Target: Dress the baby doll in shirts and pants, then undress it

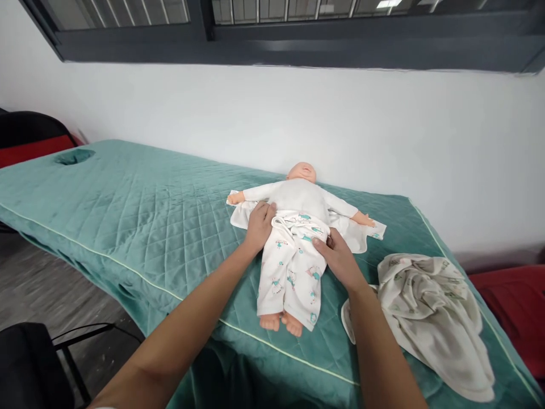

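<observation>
Doll (303,199) lies face up near the far edge of the bed (128,210), towards its right end, head to the wall and arms spread. It wears a white top and printed trousers (292,278), bare feet pointing at the near edge. A white cloth (371,230) is spread beneath it, showing past both arms. Left hand (259,224) rests on the doll's flank at the waistband, fingers curled downward, thumb laid along the band; whether it grips fabric cannot be told. Right hand (338,255) is at the opposite hip, thumb pressed on top of the waistband and fingers tucked under the hip, closed on the trousers. A crumpled blanket (430,307) lies near the right edge of the bed, just beside the right forearm and apart from the doll. A face hole (74,156) is sunk in the far left corner. A black chair (25,363) stands on the floor below the near edge.
</observation>
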`<state>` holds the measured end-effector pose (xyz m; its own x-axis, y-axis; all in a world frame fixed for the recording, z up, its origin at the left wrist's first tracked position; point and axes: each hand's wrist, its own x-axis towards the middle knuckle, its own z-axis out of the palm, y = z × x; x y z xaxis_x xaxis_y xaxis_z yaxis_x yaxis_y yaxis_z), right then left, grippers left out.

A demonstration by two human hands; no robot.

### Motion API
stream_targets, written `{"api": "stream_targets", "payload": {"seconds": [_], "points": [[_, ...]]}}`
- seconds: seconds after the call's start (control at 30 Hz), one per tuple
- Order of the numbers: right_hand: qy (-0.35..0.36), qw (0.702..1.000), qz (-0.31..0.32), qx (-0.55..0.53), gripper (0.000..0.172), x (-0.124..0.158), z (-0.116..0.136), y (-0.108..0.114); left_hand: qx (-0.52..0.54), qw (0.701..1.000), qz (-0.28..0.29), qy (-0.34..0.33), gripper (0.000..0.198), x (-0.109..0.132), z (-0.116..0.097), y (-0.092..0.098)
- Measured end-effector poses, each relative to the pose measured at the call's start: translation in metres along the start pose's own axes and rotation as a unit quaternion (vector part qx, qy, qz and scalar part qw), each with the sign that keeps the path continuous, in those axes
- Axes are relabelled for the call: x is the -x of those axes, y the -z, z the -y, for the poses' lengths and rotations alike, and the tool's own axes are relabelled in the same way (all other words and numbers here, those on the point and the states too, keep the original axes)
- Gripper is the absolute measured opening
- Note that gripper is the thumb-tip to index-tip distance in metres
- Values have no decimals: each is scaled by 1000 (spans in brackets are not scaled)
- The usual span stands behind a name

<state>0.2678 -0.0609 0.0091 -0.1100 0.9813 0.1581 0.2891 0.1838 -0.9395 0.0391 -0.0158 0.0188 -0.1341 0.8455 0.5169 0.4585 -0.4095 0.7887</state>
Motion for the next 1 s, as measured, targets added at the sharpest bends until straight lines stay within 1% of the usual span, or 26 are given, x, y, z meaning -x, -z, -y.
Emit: {"api": "stream_targets", "payload": {"seconds": [0.1,0.2,0.33,0.43,0.57,0.7,0.8,0.87,0.93,1.0], "points": [[0,1000,-16,-12,48,-2,-8,-1,11,1000,4,7,43,-12,5,-8],[-20,999,-33,-4,53,-2,-7,-1,23,1000,8,14,44,-21,10,-14],[-39,999,-10,-23,56,-2,0,-1,26,999,22,6,44,-28,15,-18],[-40,999,-2,18,49,-4,4,1,23,999,36,3,43,-27,17,-17],[-7,997,-22,75,40,-7,5,2,5,1000,29,6,43,-18,16,-11],[24,993,-49,101,39,-10,2,0,-13,999,31,16,45,-4,10,-2],[35,991,-63,116,39,-11,-4,-1,-20,999,43,23,47,10,4,6],[49,986,-85,135,40,-11,-7,-1,-21,998,52,22,47,20,0,12],[76,978,-113,161,39,-10,-7,-1,-17,998,62,15,46,31,-4,17],[107,971,-125,174,37,-6,-3,-1,-12,997,73,9,44,40,-7,22]]}}
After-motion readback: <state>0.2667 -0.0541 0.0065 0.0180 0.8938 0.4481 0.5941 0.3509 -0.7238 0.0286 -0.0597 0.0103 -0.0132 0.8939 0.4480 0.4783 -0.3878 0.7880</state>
